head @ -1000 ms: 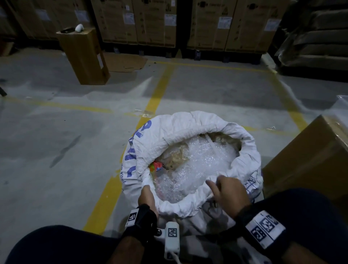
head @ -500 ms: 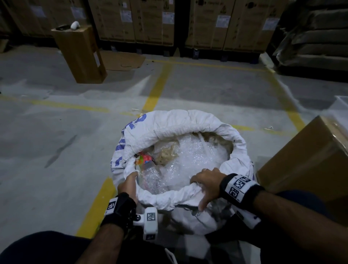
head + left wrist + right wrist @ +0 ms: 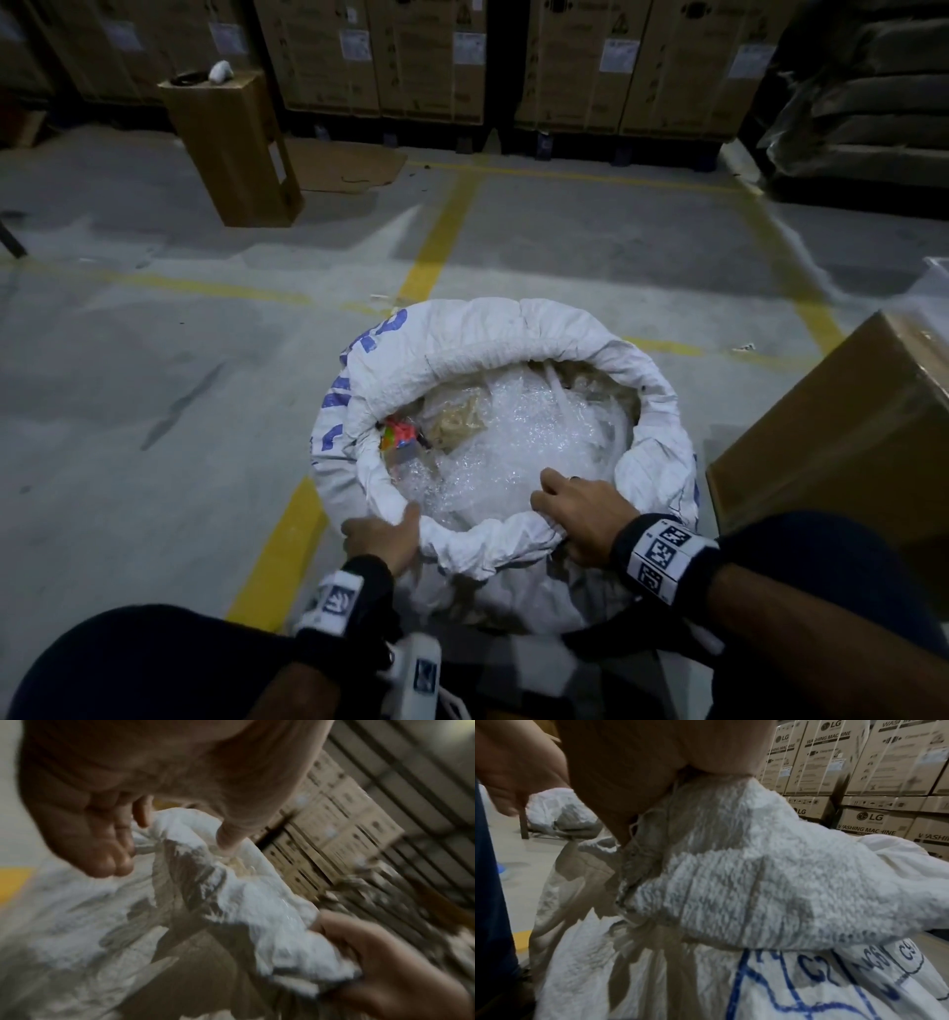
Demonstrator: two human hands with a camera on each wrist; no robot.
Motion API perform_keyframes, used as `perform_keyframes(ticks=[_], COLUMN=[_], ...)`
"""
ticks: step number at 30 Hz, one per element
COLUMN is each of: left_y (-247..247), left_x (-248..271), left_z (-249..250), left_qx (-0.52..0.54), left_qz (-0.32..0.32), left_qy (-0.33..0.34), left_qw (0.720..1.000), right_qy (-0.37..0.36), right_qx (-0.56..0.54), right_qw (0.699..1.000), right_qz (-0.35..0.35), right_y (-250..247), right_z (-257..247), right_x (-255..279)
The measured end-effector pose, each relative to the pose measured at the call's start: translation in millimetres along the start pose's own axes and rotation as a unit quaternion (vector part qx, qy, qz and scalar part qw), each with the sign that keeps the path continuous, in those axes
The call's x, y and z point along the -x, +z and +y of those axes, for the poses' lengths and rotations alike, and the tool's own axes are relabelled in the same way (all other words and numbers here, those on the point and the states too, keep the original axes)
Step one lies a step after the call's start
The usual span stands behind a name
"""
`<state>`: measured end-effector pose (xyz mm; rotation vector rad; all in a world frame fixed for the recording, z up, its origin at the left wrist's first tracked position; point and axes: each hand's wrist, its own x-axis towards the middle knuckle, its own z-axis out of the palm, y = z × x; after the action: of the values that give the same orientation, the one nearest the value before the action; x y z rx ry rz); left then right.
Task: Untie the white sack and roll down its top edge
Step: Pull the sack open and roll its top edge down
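The white woven sack (image 3: 462, 349) with blue print stands open on the floor, its top rolled into a thick rim (image 3: 488, 539). Bubble wrap (image 3: 524, 442) and a small colourful packet (image 3: 398, 437) fill it. My left hand (image 3: 382, 534) grips the near-left part of the rim, thumb on the inner side. In the left wrist view, the left hand (image 3: 154, 833) curls round the rolled cloth (image 3: 252, 902). My right hand (image 3: 580, 506) grips the near-right part, fingers hooked inside. The right wrist view shows the rim (image 3: 757, 862) bunched under the palm.
A brown cardboard box (image 3: 842, 421) stands close on the right of the sack. A tall narrow carton (image 3: 231, 149) stands far left, flat cardboard (image 3: 339, 164) behind it. Stacked washing-machine cartons (image 3: 426, 56) line the back. Yellow floor lines (image 3: 436, 241) cross the concrete.
My right hand moved from above the rim to a grip over it, then shifted right. My left hand slid along the near-left rim. The rolled edge sits a little lower.
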<state>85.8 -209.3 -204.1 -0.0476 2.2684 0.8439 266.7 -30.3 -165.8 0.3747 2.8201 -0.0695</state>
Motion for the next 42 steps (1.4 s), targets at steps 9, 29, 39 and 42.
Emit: perform_keyframes(ticks=[9,29,39,42], left_y=[45,78,54,46], left_x=[38,22,11,11], left_z=[-2,-4,13,12], left_qx=[-0.01,0.452,0.552,0.557], left_qz=[-0.16,-0.231,-0.27,-0.28], left_qy=[0.02,-0.166,-0.133,-0.107], left_qw=[0.987,0.845,0.777,0.774], right_qy=[-0.057,-0.002,0.056,0.043], right_qx=[0.028,-0.147,-0.031,0.005], right_qw=[0.997,0.989,0.997,0.998], right_qz=[0.037,-0.013,-0.039,-0.04], right_y=[5,5,5,-5], right_z=[-11,-1,-3,-5], right_x=[10,24,-20,-28])
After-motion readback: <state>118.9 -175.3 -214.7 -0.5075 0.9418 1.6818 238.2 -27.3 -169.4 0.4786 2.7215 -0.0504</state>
